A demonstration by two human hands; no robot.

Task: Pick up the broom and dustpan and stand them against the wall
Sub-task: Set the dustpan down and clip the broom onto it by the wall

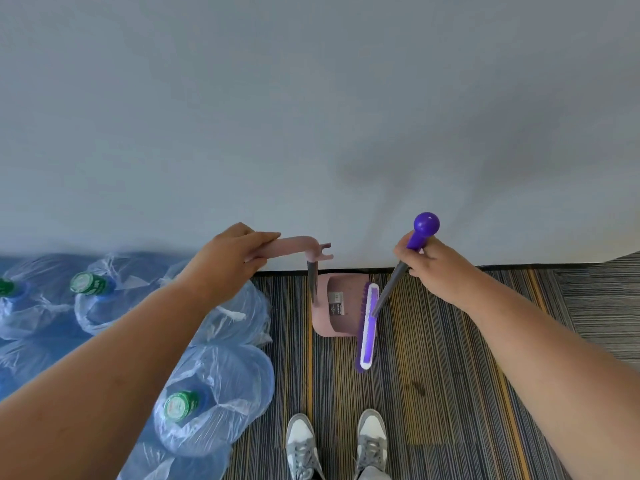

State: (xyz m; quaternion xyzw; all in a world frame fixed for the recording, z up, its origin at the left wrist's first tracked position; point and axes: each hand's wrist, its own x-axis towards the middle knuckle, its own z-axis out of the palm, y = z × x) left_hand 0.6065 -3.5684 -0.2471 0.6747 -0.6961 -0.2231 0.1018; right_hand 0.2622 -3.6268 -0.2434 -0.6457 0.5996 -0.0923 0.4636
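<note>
The person is standing close to the wall (pixel 311 116), looking down over both arms at a striped carpet (pixel 433 341). The left hand (pixel 232 261) is wrapping around the pink grip at the top of the dustpan (pixel 337 306), fingers clenched over it, while the right hand (pixel 433 271) is closing around the purple grip of the broom (pixel 369 327) just under its round knob. Both tools are hanging or resting nearly upright, their long axes running from the hands down toward the floor; the dustpan's pan is sitting right at the foot of the wall, and the broom's head is lying just beside it on the right, stretching back toward the person's shoes (pixel 337 441). Whether either tool is bearing on the carpet or being held just clear of it cannot be told. The turning point for the coming move looks to be the gap between the handle tops and the wall: both are sitting a little forward of it, the dustpan's grip appearing nearer, so each seems to need tipping away from the person until it leans. Wrapped water jugs (pixel 214 393) are crowding the left, so the left arm is working with less room.
</note>
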